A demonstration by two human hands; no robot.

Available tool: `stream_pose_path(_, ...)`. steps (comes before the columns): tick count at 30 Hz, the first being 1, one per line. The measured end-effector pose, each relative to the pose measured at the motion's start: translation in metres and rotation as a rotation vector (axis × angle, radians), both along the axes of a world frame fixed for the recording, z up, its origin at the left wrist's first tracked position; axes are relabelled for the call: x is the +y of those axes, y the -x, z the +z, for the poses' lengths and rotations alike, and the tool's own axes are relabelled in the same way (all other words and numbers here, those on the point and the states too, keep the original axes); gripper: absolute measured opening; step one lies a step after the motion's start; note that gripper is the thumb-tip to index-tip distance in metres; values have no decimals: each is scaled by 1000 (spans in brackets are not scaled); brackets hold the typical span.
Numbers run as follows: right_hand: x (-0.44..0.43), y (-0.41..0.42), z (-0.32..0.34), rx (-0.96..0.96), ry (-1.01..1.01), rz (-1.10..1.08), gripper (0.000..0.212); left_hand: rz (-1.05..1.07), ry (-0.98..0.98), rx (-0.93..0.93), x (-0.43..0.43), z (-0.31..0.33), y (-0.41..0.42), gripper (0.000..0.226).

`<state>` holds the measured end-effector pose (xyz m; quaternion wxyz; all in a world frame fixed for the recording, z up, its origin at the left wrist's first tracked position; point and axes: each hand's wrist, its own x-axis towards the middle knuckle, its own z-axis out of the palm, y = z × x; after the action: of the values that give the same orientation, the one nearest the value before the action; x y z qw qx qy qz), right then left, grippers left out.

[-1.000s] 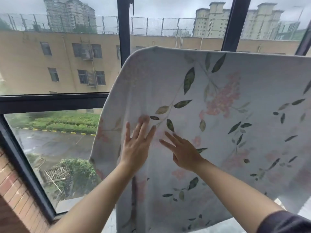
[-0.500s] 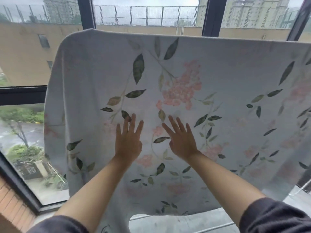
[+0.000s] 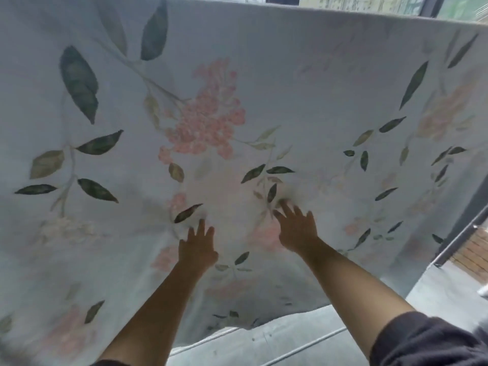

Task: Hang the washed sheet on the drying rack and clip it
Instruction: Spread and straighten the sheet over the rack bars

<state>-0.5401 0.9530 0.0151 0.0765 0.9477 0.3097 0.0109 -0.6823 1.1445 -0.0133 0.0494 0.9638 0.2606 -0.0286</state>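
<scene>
The window (image 3: 343, 2) is now nearly hidden; the sheet (image 3: 290, 75) fills the view, with the left hand (image 3: 196, 249) and right hand (image 3: 297, 231) pressing it, fingers spread flat.

no readable text, labels (none legible)

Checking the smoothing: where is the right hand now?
In the head view, the right hand rests open on the floral sheet, right of centre, beside the left hand, below the pink flower cluster.
</scene>
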Motion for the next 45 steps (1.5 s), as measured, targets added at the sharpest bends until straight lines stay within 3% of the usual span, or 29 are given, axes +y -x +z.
stream_pose_path(1,-15,-12,-3,141,79,-136,57,40,116,104,-4,0,-12,51)
stream_pose_path(2,-31,-22,-5,193,106,-216,48,49,180,78,-11,1,-23,41)
stream_pose_path(4,-56,-39,-9,65,18,-177,45,-48,133,-235,-32,6,-47,32)
stream_pose_path(6,-68,-52,-13,-91,-115,-90,59,-183,-26,-619,-57,15,-74,35)
stream_pose_path(8,-70,-67,-9,-322,-334,39,74,-270,-168,-853,-80,22,-102,46)
stream_pose_path(9,-70,-79,-7,-419,-409,91,75,-270,-213,-848,-87,22,-117,53)
stream_pose_path(11,-82,-109,-3,-376,-318,122,72,-283,-289,-540,-92,14,-145,63)
stream_pose_path(13,-107,-138,-2,-40,-51,-34,65,-258,-175,-47,-101,-2,-166,58)
stream_pose_path(15,-137,-161,-4,253,141,-249,50,-161,22,180,-120,-6,-179,43)
stream_pose_path(16,-156,-173,-9,245,132,-251,44,-171,39,88,-134,-4,-186,37)
stream_pose_path(18,-189,-194,-22,-5,24,-144,40,-238,-81,-311,-164,2,-204,30)
stream_pose_path(21,-221,-229,-17,-394,-299,68,59,-241,-273,-757,-212,16,-239,45)
stream_pose_path(22,-230,-243,-7,-445,-388,130,64,-224,-307,-784,-228,21,-253,53)
stream_pose_path(23,-241,-259,5,-460,-412,177,68,-207,-316,-696,-245,26,-268,59)
stream_pose_path(25,-261,-290,26,-422,-284,198,73,-154,-219,-302,-266,32,-294,61)
stream_pose_path(27,-283,-321,34,-140,-50,43,60,-36,-46,-43,-279,31,-314,46)
stream_pose_path(28,-298,-333,37,2,40,-65,47,-8,19,-75,-292,36,-321,38)
stream_pose_path(29,-309,-343,36,47,57,-109,37,-61,-4,-223,-302,41,-328,35)
stream_pose_path(31,-326,-361,27,-173,-103,2,38,-193,-153,-630,-329,51,-344,34)
stream_pose_path(33,-331,-374,29,-431,-308,140,51,-262,-304,-860,-354,57,-368,47)
stream_pose_path(35,-337,-396,32,-537,-373,236,64,-220,-346,-768,-369,57,-401,62)
stream_pose_path(36,-343,-408,34,-500,-296,244,67,-197,-341,-603,-372,52,-417,65)
stream_pose_path(38,-361,-435,30,-259,-63,95,61,-166,-180,-235,-375,31,-451,53)
stream_pose_path(39,-373,-445,28,-120,37,-12,50,-123,-72,-162,-379,24,-462,38)
stream_pose_path(40,-385,-454,28,-26,79,-70,38,-103,14,-194,-388,21,-474,27)
stream_pose_path(41,-395,-462,28,-23,28,-40,31,-135,33,-343,-396,19,-484,22)
stream_pose_path(43,-410,-479,28,-251,-150,160,29,-229,-20,-745,-417,27,-505,28)
stream_pose_path(45,-417,-498,30,-457,-289,258,41,-278,-138,-900,-434,37,-525,48)
